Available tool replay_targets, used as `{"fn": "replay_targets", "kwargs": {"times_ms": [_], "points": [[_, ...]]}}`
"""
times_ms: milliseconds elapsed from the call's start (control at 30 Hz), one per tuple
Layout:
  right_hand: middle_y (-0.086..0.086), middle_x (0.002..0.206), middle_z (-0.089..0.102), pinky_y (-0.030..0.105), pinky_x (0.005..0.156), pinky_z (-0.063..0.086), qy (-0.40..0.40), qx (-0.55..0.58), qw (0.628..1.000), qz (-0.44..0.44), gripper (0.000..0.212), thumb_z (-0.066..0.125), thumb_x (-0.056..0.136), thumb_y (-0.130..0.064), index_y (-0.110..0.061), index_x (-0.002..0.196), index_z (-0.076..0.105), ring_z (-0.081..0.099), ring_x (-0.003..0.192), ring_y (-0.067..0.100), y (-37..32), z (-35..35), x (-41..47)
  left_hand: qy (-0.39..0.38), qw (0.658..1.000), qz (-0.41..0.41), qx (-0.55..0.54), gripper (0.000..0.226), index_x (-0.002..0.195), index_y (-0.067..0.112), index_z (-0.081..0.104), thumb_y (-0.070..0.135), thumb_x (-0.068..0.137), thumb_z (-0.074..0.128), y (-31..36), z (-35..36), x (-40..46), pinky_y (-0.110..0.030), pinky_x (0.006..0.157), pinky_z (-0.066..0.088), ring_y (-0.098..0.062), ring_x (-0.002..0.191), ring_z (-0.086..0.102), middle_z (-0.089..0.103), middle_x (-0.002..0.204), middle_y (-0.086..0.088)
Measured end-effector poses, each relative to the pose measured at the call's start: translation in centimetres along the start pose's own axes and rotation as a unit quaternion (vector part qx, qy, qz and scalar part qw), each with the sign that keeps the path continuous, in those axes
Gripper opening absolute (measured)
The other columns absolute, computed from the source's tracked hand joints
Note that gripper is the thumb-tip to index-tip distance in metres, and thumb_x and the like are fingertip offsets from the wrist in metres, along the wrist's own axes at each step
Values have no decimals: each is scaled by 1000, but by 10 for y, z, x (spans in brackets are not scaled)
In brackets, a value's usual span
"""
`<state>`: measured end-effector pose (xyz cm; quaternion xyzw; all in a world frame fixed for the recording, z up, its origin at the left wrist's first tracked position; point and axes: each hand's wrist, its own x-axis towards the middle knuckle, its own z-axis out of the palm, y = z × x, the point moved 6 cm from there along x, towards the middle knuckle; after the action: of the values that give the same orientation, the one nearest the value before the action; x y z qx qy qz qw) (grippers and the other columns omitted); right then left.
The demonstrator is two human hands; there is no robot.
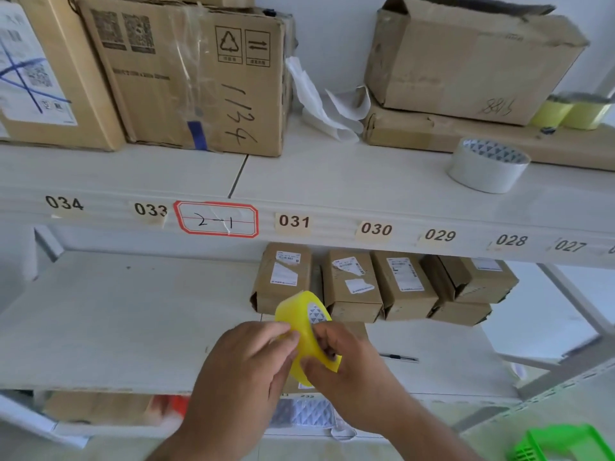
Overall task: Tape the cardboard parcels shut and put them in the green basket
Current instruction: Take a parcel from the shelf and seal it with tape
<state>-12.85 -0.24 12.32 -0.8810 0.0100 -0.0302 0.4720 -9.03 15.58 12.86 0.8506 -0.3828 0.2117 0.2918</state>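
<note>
Two hands meet low at six o'clock, the left hand (246, 357) pinching and the right hand (339, 357) gripping a yellow tape roll (304, 324), probably freeing its end before pulling a strip for the cardboard parcels (376, 284) at twelve, green basket (562, 442) at four.

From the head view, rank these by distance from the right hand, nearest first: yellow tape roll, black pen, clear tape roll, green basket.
From the right hand:
1. Yellow tape roll, in its grip.
2. Black pen, just right, lower shelf.
3. Green basket, lower right.
4. Clear tape roll, upper shelf, right.

Clear tape roll (488, 168) on the upper shelf (332, 181), pen (399, 357) below — large marked carton (199, 81)
</note>
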Motion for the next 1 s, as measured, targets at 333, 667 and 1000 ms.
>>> {"fn": "replay_targets", "kwargs": {"times_ms": [333, 667, 1000], "points": [[-1, 92, 58, 31, 72, 44, -83, -19, 995, -48, 18, 66, 86, -36, -32, 103, 59, 52, 84, 19, -1, -3, -1, -156, 879, -274, -358, 30, 134, 45, 58, 37, 105, 53, -53, -2, 22, -14, 108, 41, 14, 126, 51, 58, 135, 29], [-16, 88, 60, 19, 72, 44, -117, -54, 991, -28, 23, 66, 85, -28, -41, 102, 61, 52, 80, 1, 2, -5, 3, -201, 876, -311, -310, 18, 108, 33, 73, 19, 98, 69, -74, 0, 28, -19, 81, 52, 1, 82, 62, 70, 94, 10], [-16, 79, 52, 15, 61, 35, -150, -82, 985, -6, 14, 65, 85, -26, -38, 92, 61, 48, 66, 2, 5, -9, 0, -240, 874, -291, -305, 21, 86, 35, 63, 23, 104, 59, -72, 25, 12, -33, 77, 51, -6, 74, 54, 62, 79, 9]]}}
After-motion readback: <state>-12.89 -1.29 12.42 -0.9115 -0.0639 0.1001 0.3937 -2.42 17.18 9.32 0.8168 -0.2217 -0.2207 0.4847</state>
